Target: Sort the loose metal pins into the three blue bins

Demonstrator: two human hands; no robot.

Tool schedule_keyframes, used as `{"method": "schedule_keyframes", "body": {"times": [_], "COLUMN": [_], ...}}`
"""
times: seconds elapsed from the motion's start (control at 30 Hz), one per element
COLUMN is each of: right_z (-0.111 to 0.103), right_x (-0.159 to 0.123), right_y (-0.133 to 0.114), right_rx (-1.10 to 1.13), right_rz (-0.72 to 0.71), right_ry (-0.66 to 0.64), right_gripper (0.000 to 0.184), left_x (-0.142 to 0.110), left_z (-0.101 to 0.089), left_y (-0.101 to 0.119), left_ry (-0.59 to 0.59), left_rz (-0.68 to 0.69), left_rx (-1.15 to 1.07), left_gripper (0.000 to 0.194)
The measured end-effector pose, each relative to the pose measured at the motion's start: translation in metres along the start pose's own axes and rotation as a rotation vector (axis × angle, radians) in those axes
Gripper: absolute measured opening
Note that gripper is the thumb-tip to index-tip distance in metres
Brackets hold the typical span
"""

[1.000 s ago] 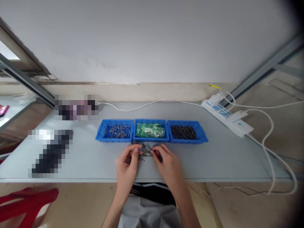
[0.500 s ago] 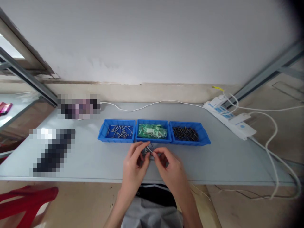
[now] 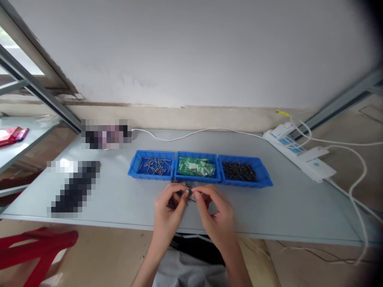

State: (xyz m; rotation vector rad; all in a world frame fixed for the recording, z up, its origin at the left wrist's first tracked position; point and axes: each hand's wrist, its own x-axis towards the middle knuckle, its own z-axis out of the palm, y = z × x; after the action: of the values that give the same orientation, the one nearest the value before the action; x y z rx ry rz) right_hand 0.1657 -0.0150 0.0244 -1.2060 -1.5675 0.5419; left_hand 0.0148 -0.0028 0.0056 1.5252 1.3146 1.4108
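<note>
My left hand [image 3: 169,205] is closed in a pinch, thumb against fingers, around small thin metal pieces [image 3: 188,192]. Facing it, my right hand [image 3: 217,205] has its thumb and forefinger pressed together almost against the left fingertips; whatever is between them is too small to make out. A small heap of thin metal pieces [image 3: 191,185] lies on the table just beyond the fingertips, partly hidden by them. Behind the hands stand three blue bins in a row: the left bin [image 3: 133,169] with silver rods, the middle bin [image 3: 196,154] with green packets, the right bin [image 3: 263,173] with dark rods.
The grey table [image 3: 119,203] runs along a pale wall. A white power strip [image 3: 299,155] with cables stands at the right. Two blurred-out items lie at the left, a dark one [image 3: 76,187] and a pinkish one [image 3: 106,134]. A red stool [image 3: 38,247] is below.
The view has turned slightly left, so the bins appear further right. Both hands stay pinched together; the rods that stuck out between the fingertips now show less.
</note>
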Motion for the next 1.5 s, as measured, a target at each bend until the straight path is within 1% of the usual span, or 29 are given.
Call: {"method": "schedule_keyframes", "body": {"times": [0.1, 0.23, 0.37, 0.5, 0.77, 0.87, 0.93, 0.97, 1.07, 1.1, 1.13, 1.17, 1.23, 1.27, 1.3, 1.4, 1.43, 1.5], "right_z": [0.003, 0.002, -0.001, -0.002, -0.002, -0.001, 0.000, 0.001, 0.004, 0.005, 0.006, 0.007, 0.010, 0.011, 0.012, 0.016, 0.016, 0.018], "right_x": [-0.004, -0.009, -0.010, -0.008, -0.010, -0.010, -0.010, -0.009, -0.009, -0.009, -0.010, -0.010, -0.011, -0.012, -0.012, -0.012, -0.011, -0.010], "right_y": [0.008, 0.016, 0.015, 0.013, 0.015, 0.016, 0.018, 0.020, 0.026, 0.028, 0.030, 0.032, 0.034, 0.035, 0.035, 0.037, 0.037, 0.038], "right_rx": [-0.012, -0.027, -0.005, 0.014, 0.030, 0.016, -0.009, -0.032, -0.138, -0.177, -0.215, -0.250, -0.312, -0.338, -0.362, -0.421, -0.438, -0.468], "right_rz": [0.007, 0.048, 0.111, 0.132, 0.178, 0.173, 0.170, 0.174, 0.210, 0.226, 0.241, 0.255, 0.273, 0.274, 0.272, 0.250, 0.245, 0.236], "right_ry": [-0.028, -0.072, -0.096, -0.129, -0.142, -0.106, -0.044, -0.006, 0.089, 0.100, 0.098, 0.088, 0.064, 0.056, 0.047, 0.023, 0.020, 0.019], "right_gripper": [0.017, 0.018, 0.022, 0.022, 0.017, 0.019, 0.020, 0.021, 0.026, 0.027, 0.029, 0.030, 0.030, 0.030, 0.029, 0.029, 0.030, 0.033], "left_x": [-0.001, -0.001, -0.002, -0.002, 0.000, 0.000, -0.001, -0.002, -0.005, -0.004, -0.001, 0.003, 0.016, 0.024, 0.032, 0.053, 0.057, 0.059], "left_z": [0.000, 0.000, 0.000, 0.000, 0.000, 0.000, 0.000, 0.001, 0.002, 0.000, -0.003, -0.007, -0.019, -0.026, -0.034, -0.052, -0.055, -0.058], "left_y": [-0.001, -0.003, -0.005, -0.006, -0.005, -0.003, -0.002, -0.001, 0.001, 0.002, 0.003, 0.005, 0.009, 0.011, 0.014, 0.018, 0.019, 0.019], "left_ry": [0.026, -0.002, -0.022, -0.035, -0.037, -0.036, -0.008, 0.023, 0.172, 0.217, 0.250, 0.271, 0.292, 0.336, 0.366, 0.355, 0.350, 0.384], "left_rz": [-0.039, -0.047, -0.062, -0.090, -0.082, -0.074, -0.084, -0.094, -0.078, -0.046, -0.005, 0.039, 0.108, 0.127, 0.150, 0.210, 0.215, 0.214], "left_rx": [-0.028, -0.023, -0.024, -0.035, -0.063, -0.045, -0.042, -0.048, -0.077, -0.078, -0.065, -0.037, 0.100, 0.189, 0.277, 0.488, 0.531, 0.574], "left_gripper": [0.011, 0.015, 0.011, 0.010, 0.009, 0.009, 0.009, 0.013, 0.038, 0.041, 0.038, 0.030, 0.008, 0.003, 0.001, 0.006, 0.008, 0.013]}}
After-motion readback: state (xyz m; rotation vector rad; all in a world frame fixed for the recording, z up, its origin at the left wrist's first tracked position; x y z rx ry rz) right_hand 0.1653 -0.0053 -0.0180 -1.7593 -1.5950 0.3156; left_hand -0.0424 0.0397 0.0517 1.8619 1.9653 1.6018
